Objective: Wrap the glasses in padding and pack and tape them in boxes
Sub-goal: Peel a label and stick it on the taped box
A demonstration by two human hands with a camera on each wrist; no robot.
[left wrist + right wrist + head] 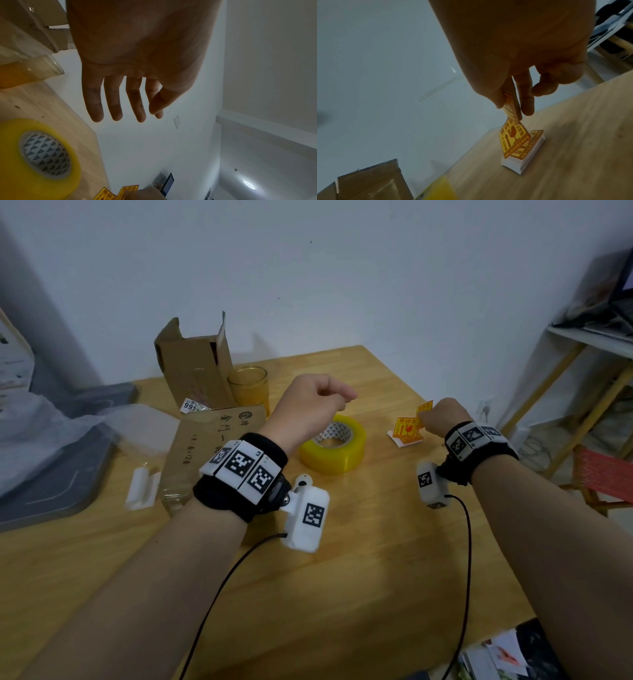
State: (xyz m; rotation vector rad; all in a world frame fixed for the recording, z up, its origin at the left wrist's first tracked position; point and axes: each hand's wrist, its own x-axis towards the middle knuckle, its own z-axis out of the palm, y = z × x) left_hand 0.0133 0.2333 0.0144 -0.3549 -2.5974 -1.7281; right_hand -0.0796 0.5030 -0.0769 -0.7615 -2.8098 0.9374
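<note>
An amber drinking glass stands beside an upright, open cardboard box. A flat brown box with printed characters lies in front of them. My left hand hovers above the yellow tape roll; in the left wrist view its fingers hang straight and hold nothing. My right hand pinches a yellow-and-red sticker between thumb and fingers. The sticker is peeled up from the small sticker stack on the table.
White foam padding lies at the left of the wooden table, with clear plastic wrap and a grey tray beyond it. A shelf unit stands to the right. The table's right edge is near the sticker stack.
</note>
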